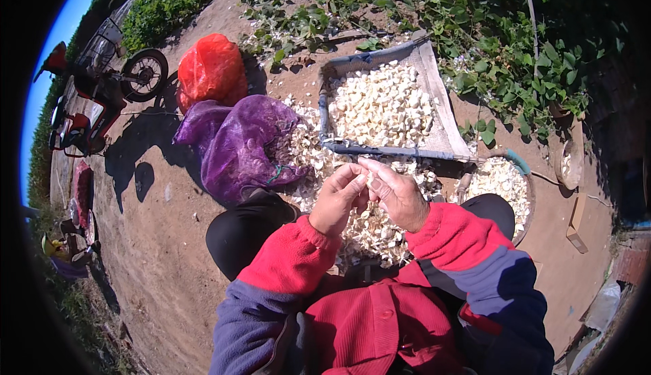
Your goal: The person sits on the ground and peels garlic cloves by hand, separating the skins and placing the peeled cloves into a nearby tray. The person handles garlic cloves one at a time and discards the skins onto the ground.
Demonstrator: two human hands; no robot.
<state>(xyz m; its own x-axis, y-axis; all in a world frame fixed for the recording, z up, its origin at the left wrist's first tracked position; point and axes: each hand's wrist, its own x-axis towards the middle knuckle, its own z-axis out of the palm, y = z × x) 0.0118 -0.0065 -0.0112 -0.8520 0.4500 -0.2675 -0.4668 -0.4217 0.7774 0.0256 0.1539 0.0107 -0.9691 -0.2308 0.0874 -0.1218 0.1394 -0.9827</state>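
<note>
My left hand and my right hand meet in front of my knees, fingertips together. Pinched between them is a small pale garlic clove, partly covered by the fingers. Just beyond the hands lies a winnowing scoop with a cloth-wrapped rim, holding a heap of cream-coloured garlic cloves. Below the hands, a pile of papery garlic skins covers the ground between my legs. To the left slumps a purple mesh sack, its mouth towards the skins, with garlic inside.
A red bag stands behind the purple sack. Right of my knee is a round basket of whitish pieces, with a wooden handle beside it. A motorbike is parked at left. Leafy vines grow beyond; a cardboard box lies right.
</note>
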